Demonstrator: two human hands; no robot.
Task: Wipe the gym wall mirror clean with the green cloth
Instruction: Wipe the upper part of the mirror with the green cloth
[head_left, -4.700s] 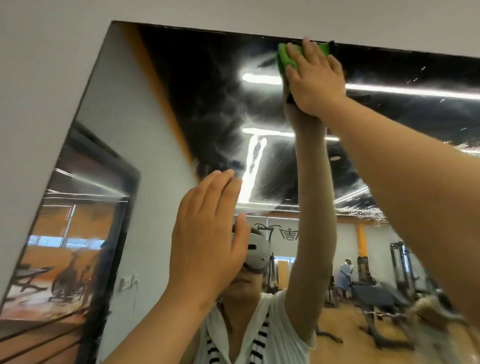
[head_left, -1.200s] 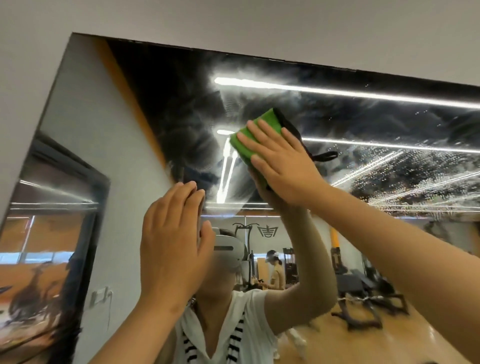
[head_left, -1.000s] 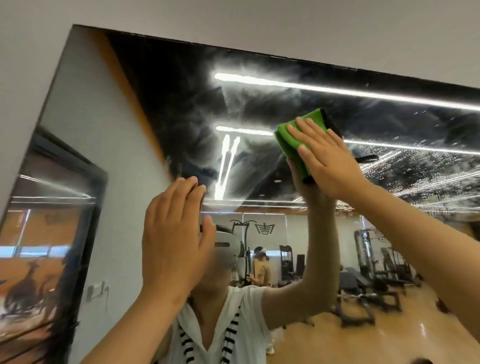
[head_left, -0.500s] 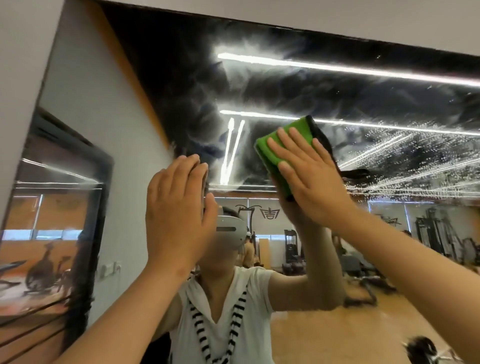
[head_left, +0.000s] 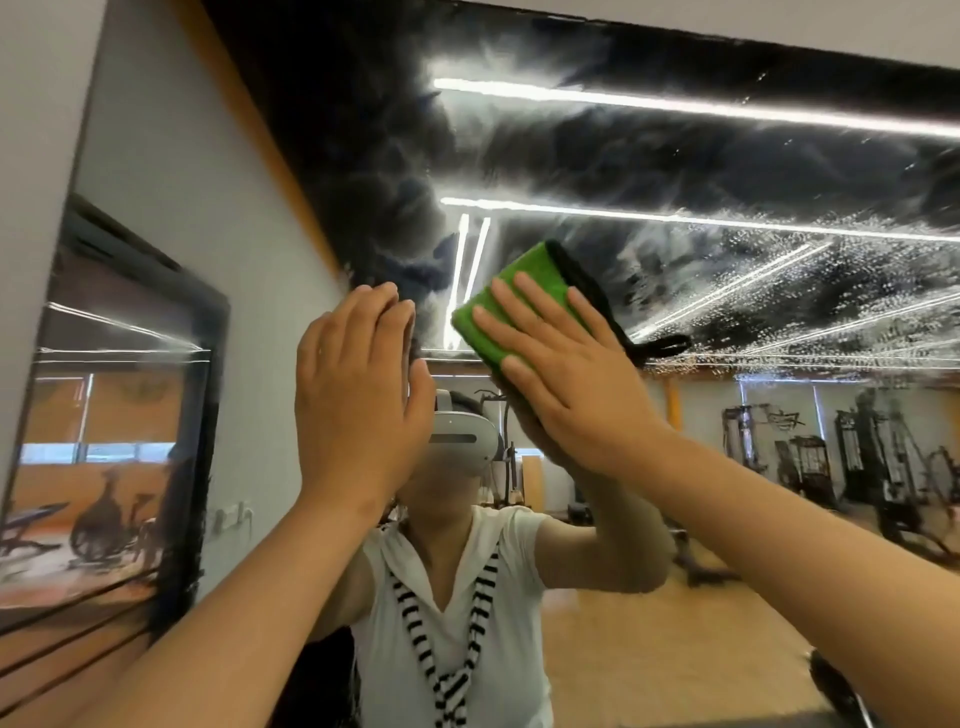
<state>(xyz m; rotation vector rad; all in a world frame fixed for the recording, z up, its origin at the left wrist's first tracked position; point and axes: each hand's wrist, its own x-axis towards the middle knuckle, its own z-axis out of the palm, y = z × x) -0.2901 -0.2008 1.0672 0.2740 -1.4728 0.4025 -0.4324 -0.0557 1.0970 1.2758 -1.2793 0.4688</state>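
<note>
Mirror (head_left: 727, 156): wall-mounted glass, smeared and beaded with droplets across its upper part.
Green cloth (head_left: 524, 291): folded, flat against the glass near mid-frame.
Right hand (head_left: 566, 384): fingers straight and spread, pressing the cloth.
Left hand (head_left: 358, 410): just beside it, fingers straight and together, holding nothing.

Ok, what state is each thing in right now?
Mirror: upper part streaked and hazy, droplets toward the right.
Green cloth: folded, pressed flat on the mirror.
Right hand: fingers straight, pressing the cloth.
Left hand: fingers straight, holding nothing.
</note>
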